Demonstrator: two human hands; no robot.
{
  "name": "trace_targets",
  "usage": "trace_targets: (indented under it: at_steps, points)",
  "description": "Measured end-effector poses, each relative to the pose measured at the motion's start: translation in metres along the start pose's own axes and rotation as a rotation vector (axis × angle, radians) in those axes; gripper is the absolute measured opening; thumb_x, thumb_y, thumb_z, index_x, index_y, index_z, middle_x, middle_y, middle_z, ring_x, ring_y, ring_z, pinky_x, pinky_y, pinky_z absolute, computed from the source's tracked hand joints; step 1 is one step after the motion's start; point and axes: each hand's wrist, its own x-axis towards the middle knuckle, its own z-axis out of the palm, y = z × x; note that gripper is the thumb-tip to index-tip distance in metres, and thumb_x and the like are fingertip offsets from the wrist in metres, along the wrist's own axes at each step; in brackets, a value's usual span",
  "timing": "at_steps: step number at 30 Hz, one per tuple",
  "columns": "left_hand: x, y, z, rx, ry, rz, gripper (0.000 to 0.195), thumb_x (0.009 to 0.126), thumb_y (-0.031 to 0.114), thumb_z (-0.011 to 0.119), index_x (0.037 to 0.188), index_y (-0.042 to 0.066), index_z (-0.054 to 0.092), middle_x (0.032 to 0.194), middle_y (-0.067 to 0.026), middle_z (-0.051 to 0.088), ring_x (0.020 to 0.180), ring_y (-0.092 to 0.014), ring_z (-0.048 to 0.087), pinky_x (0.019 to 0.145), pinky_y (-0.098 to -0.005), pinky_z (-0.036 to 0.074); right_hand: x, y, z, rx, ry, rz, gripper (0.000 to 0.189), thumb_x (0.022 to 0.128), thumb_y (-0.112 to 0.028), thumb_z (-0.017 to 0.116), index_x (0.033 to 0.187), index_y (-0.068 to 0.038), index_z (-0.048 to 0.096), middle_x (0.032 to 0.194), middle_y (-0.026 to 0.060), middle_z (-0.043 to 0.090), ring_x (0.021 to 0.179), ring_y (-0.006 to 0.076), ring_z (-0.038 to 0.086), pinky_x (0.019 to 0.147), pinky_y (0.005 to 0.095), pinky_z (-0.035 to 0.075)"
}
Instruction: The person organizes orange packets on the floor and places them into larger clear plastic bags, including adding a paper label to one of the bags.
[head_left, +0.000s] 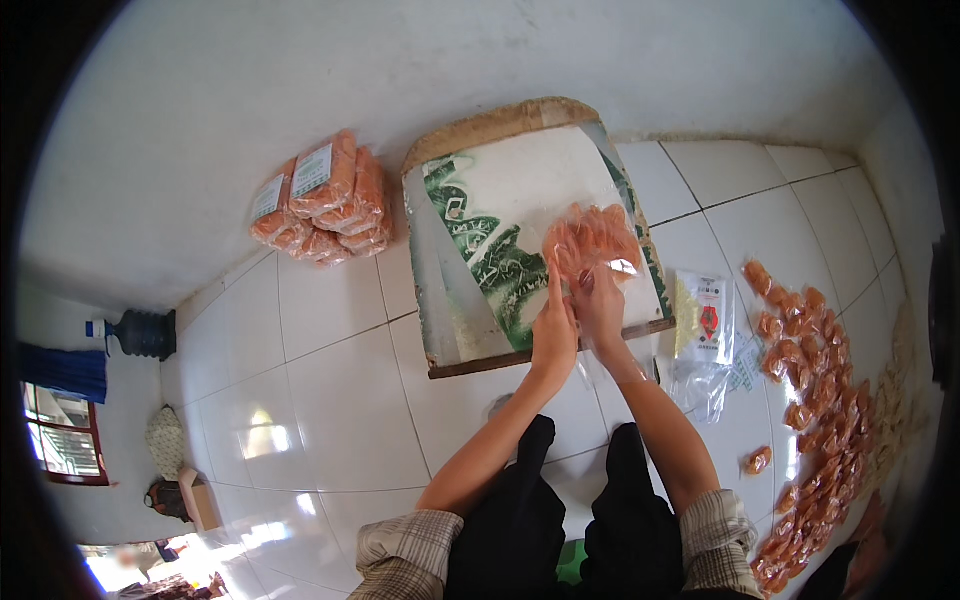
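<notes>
A clear plastic bag of orange-brown packets (589, 238) lies on a worn board-topped low table (562, 169) before me. My left hand (556, 334) is at the near left side of the bag, its index finger stretched along the film. Beside it, my right hand (602, 309) has its fingers bent against the near end of the packets. Loose clear film shows around my right wrist, so this hand seems to be inside the bag's mouth. My fingertips are partly hidden by the film and its glare.
Filled, labelled bags (322, 199) are stacked left of the table by the wall. On the right, printed plastic packaging (703, 319) and printed slips (746, 364) lie on the tiled floor (337, 420). Many small wrapped packets (821, 420) spread farther right. A water jug (146, 334) stands far left.
</notes>
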Motion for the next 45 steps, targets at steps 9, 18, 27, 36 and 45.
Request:
trace_targets:
  at_steps: [9, 18, 27, 36, 45]
  points:
    - [-0.01, -0.01, 0.013, 0.042, -0.047, 0.052, 0.063, 0.09, 0.008, 0.041, 0.143, 0.015, 0.007, 0.07, -0.0217, 0.058, 0.062, -0.04, 0.057, 0.056, -0.0482, 0.044, 0.012, 0.014, 0.001, 0.185, -0.018, -0.085, 0.026, 0.076, -0.006, 0.061, 0.096, -0.005, 0.045, 0.084, 0.015, 0.054, 0.069, 0.0329, 0.056, 0.061, 0.0413, 0.046]
    - [-0.029, 0.048, 0.017, 0.384, 0.137, 0.046, 0.068, 0.084, 0.029, 0.056, 0.138, 0.013, 0.021, 0.125, -0.0223, 0.037, 0.115, -0.039, 0.039, 0.086, -0.054, 0.038, -0.088, 0.05, -0.131, -0.134, -0.235, 0.005, 0.024, 0.075, -0.003, 0.058, 0.098, -0.003, 0.06, 0.082, 0.0146, 0.061, 0.078, 0.0289, 0.061, 0.071, 0.0344, 0.049]
    - [-0.09, 0.18, 0.062, 0.2, -0.531, 0.546, 0.034, 0.082, 0.026, 0.059, 0.11, 0.008, 0.055, 0.101, -0.014, 0.058, 0.096, -0.03, 0.056, 0.082, -0.0405, 0.046, -0.127, -0.007, -0.293, -0.041, -0.123, 0.211, 0.012, 0.08, -0.007, 0.059, 0.089, 0.0, 0.062, 0.064, 0.0102, 0.064, 0.055, 0.0163, 0.062, 0.052, 0.0282, 0.049]
    - [-0.167, 0.266, 0.198, -0.283, -0.847, 0.579, 0.02, 0.084, 0.019, 0.056, 0.098, 0.005, 0.061, 0.084, -0.012, 0.064, 0.081, -0.024, 0.062, 0.072, -0.0323, 0.048, -0.197, 0.065, -0.437, -0.264, 0.473, 0.366, 0.019, 0.075, -0.002, 0.049, 0.083, -0.003, 0.066, 0.081, 0.0174, 0.064, 0.073, 0.0309, 0.061, 0.066, 0.0353, 0.047]
    - [-0.238, 0.161, 0.358, -0.241, -0.875, 0.059, 0.019, 0.085, 0.018, 0.054, 0.098, 0.007, 0.063, 0.087, -0.0091, 0.064, 0.081, -0.021, 0.06, 0.075, -0.0319, 0.047, -0.306, 0.207, -0.413, 0.15, 0.593, 0.894, 0.019, 0.077, -0.002, 0.049, 0.087, -0.001, 0.065, 0.077, 0.0143, 0.061, 0.068, 0.0247, 0.059, 0.065, 0.0336, 0.047]
